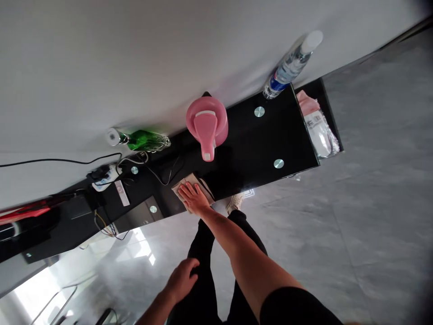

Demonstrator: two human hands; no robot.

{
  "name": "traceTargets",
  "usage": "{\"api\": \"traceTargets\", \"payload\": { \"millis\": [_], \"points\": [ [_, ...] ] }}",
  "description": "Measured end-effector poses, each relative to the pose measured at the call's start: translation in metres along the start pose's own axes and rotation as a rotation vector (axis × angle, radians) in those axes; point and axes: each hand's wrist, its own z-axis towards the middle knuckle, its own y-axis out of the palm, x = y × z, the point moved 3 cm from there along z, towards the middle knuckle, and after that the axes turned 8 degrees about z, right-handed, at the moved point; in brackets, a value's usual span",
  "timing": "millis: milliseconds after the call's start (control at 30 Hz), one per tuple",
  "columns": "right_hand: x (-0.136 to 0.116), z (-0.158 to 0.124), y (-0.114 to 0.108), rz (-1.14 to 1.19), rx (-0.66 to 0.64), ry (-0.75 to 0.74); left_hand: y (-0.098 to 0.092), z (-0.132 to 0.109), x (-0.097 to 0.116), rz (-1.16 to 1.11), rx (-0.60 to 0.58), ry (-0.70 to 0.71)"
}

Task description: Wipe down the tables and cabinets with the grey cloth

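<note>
My right hand lies flat, fingers stretched out, pressing a beige cloth onto the near edge of a black glass shelf. My left hand rests on my left thigh, fingers loosely curled over the black trouser leg, holding nothing I can see. A pink lidded jug stands just beyond the cloth.
A green bottle and a clear water bottle stand against the white wall. A power strip with cables lies at the shelf's left. A plastic bag fills the lower shelf at right. Grey tiled floor lies below.
</note>
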Motion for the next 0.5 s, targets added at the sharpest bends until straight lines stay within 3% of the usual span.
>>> {"api": "traceTargets", "payload": {
  "millis": [33, 100, 167, 233, 300, 367, 433, 500],
  "points": [
    [0.005, -0.004, -0.006, -0.011, -0.020, -0.041, 0.012, -0.011, -0.009, 0.062, -0.050, -0.028],
    [0.034, -0.025, -0.041, -0.052, -0.033, -0.085, 0.023, -0.023, -0.016, 0.123, -0.067, -0.090],
    [0.086, -0.062, -0.102, -0.114, 0.052, -0.020, 0.019, -0.021, -0.011, 0.075, -0.013, -0.128],
    [0.149, -0.108, -0.171, -0.200, 0.245, 0.173, -0.007, -0.005, 0.006, -0.055, 0.102, -0.148],
    [0.198, -0.152, -0.227, -0.283, 0.387, 0.328, -0.059, 0.022, 0.042, -0.217, 0.321, -0.105],
    [0.225, -0.183, -0.261, -0.346, 0.458, 0.433, -0.132, 0.056, 0.099, -0.385, 0.599, 0.036],
    [0.232, -0.197, -0.273, -0.380, 0.465, 0.486, -0.206, 0.089, 0.170, -0.563, 0.749, 0.234],
    [0.228, -0.198, -0.272, -0.389, 0.453, 0.499, -0.263, 0.116, 0.238, -0.661, 0.840, 0.356]
  ]
}}
